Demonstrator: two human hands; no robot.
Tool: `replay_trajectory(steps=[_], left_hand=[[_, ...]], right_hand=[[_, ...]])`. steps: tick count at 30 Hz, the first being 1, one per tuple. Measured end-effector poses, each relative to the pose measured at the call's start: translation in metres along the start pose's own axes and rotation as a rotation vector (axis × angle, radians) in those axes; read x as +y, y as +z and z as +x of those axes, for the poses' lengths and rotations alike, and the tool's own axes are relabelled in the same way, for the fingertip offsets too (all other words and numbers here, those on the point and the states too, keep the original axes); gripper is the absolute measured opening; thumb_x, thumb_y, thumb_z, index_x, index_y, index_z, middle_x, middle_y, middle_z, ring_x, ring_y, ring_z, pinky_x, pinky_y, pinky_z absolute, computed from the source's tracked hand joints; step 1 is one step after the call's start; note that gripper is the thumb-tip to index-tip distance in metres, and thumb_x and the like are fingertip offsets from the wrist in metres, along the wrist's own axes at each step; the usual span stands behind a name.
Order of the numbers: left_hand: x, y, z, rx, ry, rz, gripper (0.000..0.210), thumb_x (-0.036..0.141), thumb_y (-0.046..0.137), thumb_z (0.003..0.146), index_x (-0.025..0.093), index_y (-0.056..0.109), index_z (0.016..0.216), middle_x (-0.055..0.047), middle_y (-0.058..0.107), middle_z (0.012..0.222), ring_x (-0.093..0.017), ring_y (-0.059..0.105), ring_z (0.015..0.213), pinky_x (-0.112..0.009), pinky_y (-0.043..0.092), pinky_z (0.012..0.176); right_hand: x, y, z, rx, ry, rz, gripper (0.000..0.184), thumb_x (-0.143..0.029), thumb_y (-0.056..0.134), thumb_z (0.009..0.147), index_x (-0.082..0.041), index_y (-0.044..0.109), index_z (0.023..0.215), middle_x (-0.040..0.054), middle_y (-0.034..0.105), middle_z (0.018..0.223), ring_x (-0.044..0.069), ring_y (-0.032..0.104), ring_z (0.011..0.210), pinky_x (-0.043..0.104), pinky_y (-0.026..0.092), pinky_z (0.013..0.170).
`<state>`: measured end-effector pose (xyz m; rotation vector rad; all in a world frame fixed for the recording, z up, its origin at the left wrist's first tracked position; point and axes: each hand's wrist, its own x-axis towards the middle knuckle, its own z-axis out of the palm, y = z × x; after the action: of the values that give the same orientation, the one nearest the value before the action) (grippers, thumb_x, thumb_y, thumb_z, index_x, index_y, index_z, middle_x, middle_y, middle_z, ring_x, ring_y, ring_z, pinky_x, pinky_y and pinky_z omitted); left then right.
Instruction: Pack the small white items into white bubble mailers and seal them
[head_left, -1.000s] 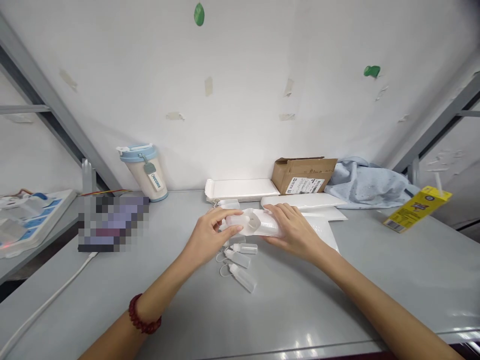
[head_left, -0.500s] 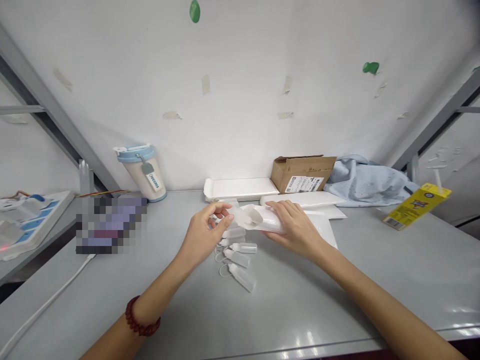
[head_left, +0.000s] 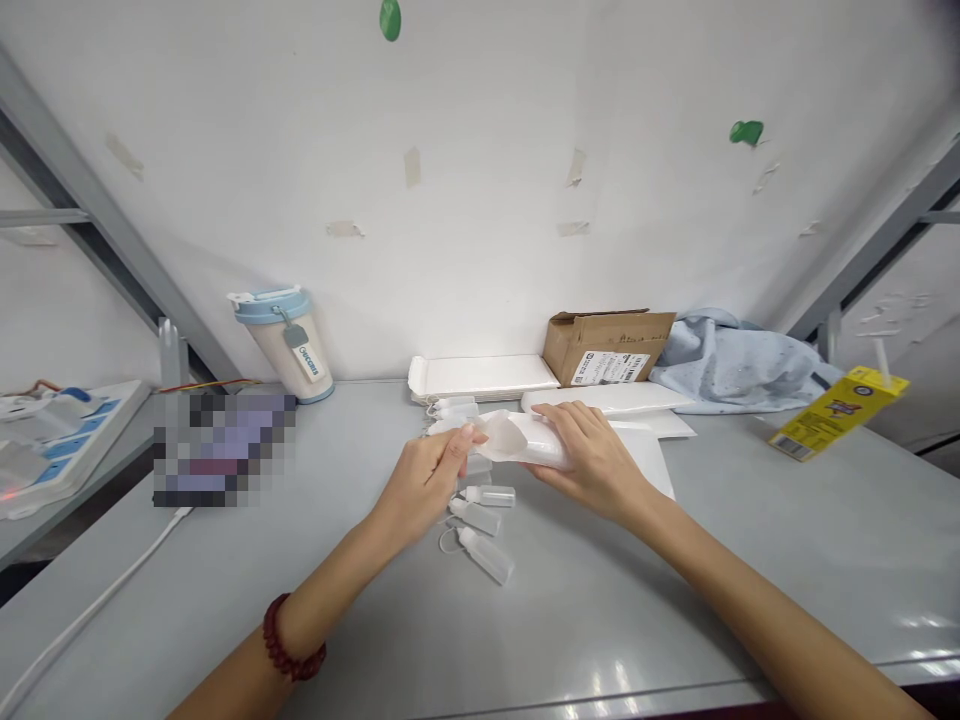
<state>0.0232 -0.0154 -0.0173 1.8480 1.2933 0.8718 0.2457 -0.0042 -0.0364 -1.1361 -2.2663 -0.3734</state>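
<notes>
Counter [head_left: 615, 610]: grey, smooth, glossy, with bright reflections near the front edge.
Left side: tumbler [head_left: 285, 355] near the wall [head_left: 487, 150], pale body and blue lid; phone [head_left: 232, 445] just in front, blurred into squares, white cable [head_left: 97, 604] attached; power strip [head_left: 82, 445] farther out.
Back: flat white stack [head_left: 487, 377] along the wall, beside a brown cardboard box [head_left: 630, 335] with printed labels; rumpled blue cloth [head_left: 727, 360] next to the box.
Right side: yellow carton [head_left: 836, 415] with a pale straw [head_left: 880, 360].
In the way: left hand [head_left: 420, 485] and pouch [head_left: 529, 440] in front of some bottles [head_left: 486, 556] — several only partly visible.
Pouch: white, slightly glossy, thin-lipped, rounded; between both hands over the middle of the counter, just in front of flat white mailers [head_left: 615, 400].
Bottles: small, slim, translucent, with pale caps and thin loops; three lying in plain view.
Bracelet [head_left: 279, 655]: dark red, beaded, on the left wrist.
Left hand: grip pinching the pouch's lip between thumb and fingers.
Right hand [head_left: 589, 450]: grip wrapped around the pouch's body, thumb on the near side.
Pouch mouth: wide, facing left — contents impossible to make out.
</notes>
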Motion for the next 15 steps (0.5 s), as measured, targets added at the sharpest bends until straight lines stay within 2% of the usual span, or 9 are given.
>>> replay_trajectory(steps=[4,8,11,15], left_hand=[[0.001,0.0,-0.004,-0.159,-0.044,-0.095,0.052,0.048,0.027,0.091,0.014,0.064,0.106,0.002,0.049,0.053,-0.013,0.046,0.055,-0.025,0.037,0.057],[0.002,0.003,-0.006,-0.234,-0.072,-0.127,0.061,0.053,0.024,0.09,0.012,0.056,0.121,0.003,0.046,0.047,-0.013,0.045,0.051,-0.025,0.038,0.056],[0.005,0.0,-0.004,-0.191,-0.048,-0.126,0.058,0.052,0.027,0.089,0.013,0.056,0.12,0.004,0.047,0.047,-0.012,0.043,0.049,-0.024,0.037,0.054],[0.01,-0.02,0.0,-0.012,-0.029,-0.05,0.037,0.044,0.045,0.083,0.018,0.058,0.105,0.007,0.042,0.047,-0.011,0.043,0.049,-0.022,0.034,0.051]], right_hand=[[-0.003,-0.001,0.0,0.019,-0.013,0.012,0.045,-0.036,0.056,0.08,-0.018,0.04,0.118,0.0098,0.058,0.097,0.025,0.052,0.088,0.037,0.04,0.071],[-0.007,-0.001,0.0,-0.006,-0.018,0.035,0.044,-0.034,0.054,0.08,-0.018,0.04,0.119,0.0093,0.058,0.095,0.025,0.052,0.087,0.037,0.041,0.071],[-0.005,0.0,0.0,-0.008,-0.02,0.036,0.043,-0.034,0.054,0.081,-0.019,0.041,0.118,0.0095,0.059,0.095,0.025,0.052,0.087,0.037,0.041,0.071],[0.004,0.0,0.001,0.02,0.033,0.006,0.042,-0.037,0.055,0.081,-0.02,0.041,0.116,0.0104,0.058,0.099,0.026,0.053,0.089,0.039,0.041,0.074]])
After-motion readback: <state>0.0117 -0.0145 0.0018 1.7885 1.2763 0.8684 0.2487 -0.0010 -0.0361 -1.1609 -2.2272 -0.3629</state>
